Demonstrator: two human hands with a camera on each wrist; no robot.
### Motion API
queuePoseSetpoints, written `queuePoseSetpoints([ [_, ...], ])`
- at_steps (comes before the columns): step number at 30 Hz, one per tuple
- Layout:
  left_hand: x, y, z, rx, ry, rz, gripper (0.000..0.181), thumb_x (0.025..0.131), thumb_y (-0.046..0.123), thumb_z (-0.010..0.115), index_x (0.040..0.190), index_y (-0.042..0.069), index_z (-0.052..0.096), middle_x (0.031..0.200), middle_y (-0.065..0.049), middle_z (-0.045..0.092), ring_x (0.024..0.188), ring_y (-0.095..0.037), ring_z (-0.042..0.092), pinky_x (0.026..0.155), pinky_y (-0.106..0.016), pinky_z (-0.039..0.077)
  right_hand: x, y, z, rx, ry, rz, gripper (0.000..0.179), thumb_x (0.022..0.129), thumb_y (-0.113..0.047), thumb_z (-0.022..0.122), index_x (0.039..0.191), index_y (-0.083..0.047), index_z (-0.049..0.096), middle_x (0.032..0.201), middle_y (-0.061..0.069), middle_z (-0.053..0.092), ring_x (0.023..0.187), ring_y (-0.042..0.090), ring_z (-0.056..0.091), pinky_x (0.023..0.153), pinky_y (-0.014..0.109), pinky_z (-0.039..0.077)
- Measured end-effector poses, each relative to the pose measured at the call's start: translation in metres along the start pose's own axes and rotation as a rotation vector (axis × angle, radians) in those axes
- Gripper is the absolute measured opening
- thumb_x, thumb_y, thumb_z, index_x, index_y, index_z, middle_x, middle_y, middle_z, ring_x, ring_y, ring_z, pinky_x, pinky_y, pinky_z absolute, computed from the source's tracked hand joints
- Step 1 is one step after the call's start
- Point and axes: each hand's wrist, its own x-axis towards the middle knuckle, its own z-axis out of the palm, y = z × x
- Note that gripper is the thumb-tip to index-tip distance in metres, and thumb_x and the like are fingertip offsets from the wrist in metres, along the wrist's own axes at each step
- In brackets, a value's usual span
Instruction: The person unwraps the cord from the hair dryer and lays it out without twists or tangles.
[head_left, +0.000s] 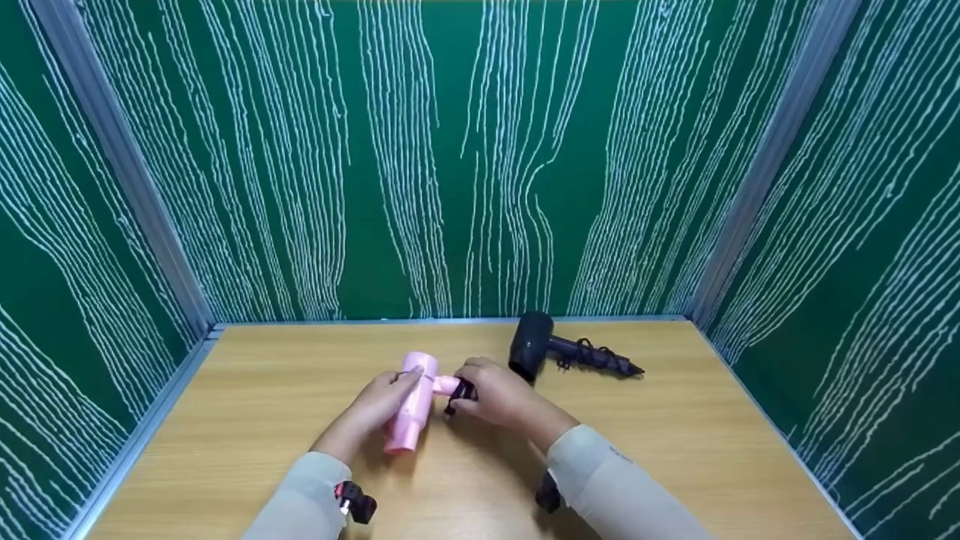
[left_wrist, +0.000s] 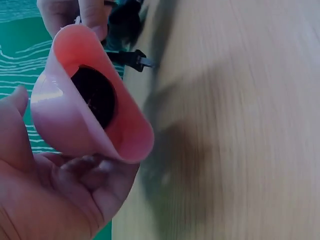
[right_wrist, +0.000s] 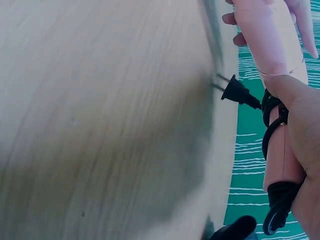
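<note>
Both hands hold a pink hair dryer (head_left: 412,412) above the wooden table, its nozzle toward the person. My left hand (head_left: 384,401) grips the barrel from the left, thumb on top. In the left wrist view, the flared nozzle (left_wrist: 60,112) shows a dark round opening inside. My right hand (head_left: 495,391) grips the handle (right_wrist: 282,162), around which a black cord (right_wrist: 270,120) is wound. A two-pin plug (right_wrist: 239,93) sticks out from the windings beside the right thumb. The right fingers are partly hidden behind the handle.
Behind the right hand lies a black hair dryer (head_left: 531,345), its cord-wrapped handle pointing right. The wooden table (head_left: 697,435) is bounded by green walls (head_left: 480,247) with white wavy lines and by grey metal posts (head_left: 772,150) at the corners. A dark wrist camera (head_left: 358,504) sits at the left cuff.
</note>
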Motion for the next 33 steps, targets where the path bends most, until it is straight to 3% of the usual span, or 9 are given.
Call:
queuePoseSetpoints([
  [5,-0.001,0.005,0.008,-0.155,-0.003,-0.022,0.08,0.108,0.068,0.065,0.149,0.0,0.059,0.117,-0.015,0.073,0.098,-0.025,0.074,0.078,-0.034,0.064,-0.005,-0.004,-0.009,0.058,-0.018,0.03,0.038,0.105,-0.042,0.082,0.132,-0.015,0.078,0.12,-0.001,0.073,0.108,0.017,0.068,0.106,0.041,0.063],
  [10,-0.005,0.011,0.012,-0.15,0.036,-0.056,0.088,0.105,0.071,0.067,0.158,0.002,0.052,0.127,-0.017,0.069,0.107,-0.028,0.072,0.08,-0.035,0.064,-0.007,-0.001,-0.016,0.147,-0.062,0.01,0.041,0.109,-0.046,0.076,0.136,-0.015,0.077,0.121,0.0,0.072,0.106,0.018,0.068,0.102,0.043,0.062],
  [15,-0.01,0.015,0.016,-0.148,0.026,-0.042,0.091,0.104,0.071,0.069,0.162,0.003,0.049,0.129,-0.017,0.068,0.108,-0.029,0.072,0.079,-0.037,0.065,-0.008,0.005,-0.023,0.31,-0.179,0.065,0.056,0.12,-0.054,0.048,0.144,-0.011,0.074,0.138,0.009,0.074,0.127,0.028,0.069,0.121,0.055,0.055],
  [21,-0.013,0.015,0.017,-0.157,-0.002,0.018,0.079,0.107,0.062,0.069,0.156,0.003,0.055,0.121,-0.016,0.07,0.101,-0.028,0.073,0.075,-0.038,0.065,-0.008,0.013,-0.028,0.426,-0.244,0.141,0.056,0.122,-0.047,0.035,0.128,-0.011,0.077,0.117,0.01,0.075,0.114,0.025,0.066,0.115,0.052,0.052],
  [29,-0.014,0.014,0.013,-0.185,-0.059,0.038,0.078,0.108,0.06,0.069,0.159,0.003,0.054,0.119,-0.017,0.071,0.098,-0.027,0.074,0.073,-0.037,0.066,-0.014,0.028,-0.029,0.608,-0.269,0.239,0.052,0.115,-0.041,0.04,0.139,-0.017,0.08,0.141,0.006,0.078,0.131,0.023,0.068,0.123,0.051,0.049],
  [33,-0.016,0.012,0.011,-0.196,-0.089,0.029,0.083,0.106,0.063,0.071,0.162,0.005,0.052,0.122,-0.016,0.071,0.1,-0.027,0.073,0.073,-0.037,0.066,-0.013,0.035,-0.031,0.71,-0.344,0.193,0.044,0.115,-0.032,0.044,0.136,-0.015,0.08,0.137,0.007,0.079,0.126,0.024,0.069,0.107,0.051,0.057],
])
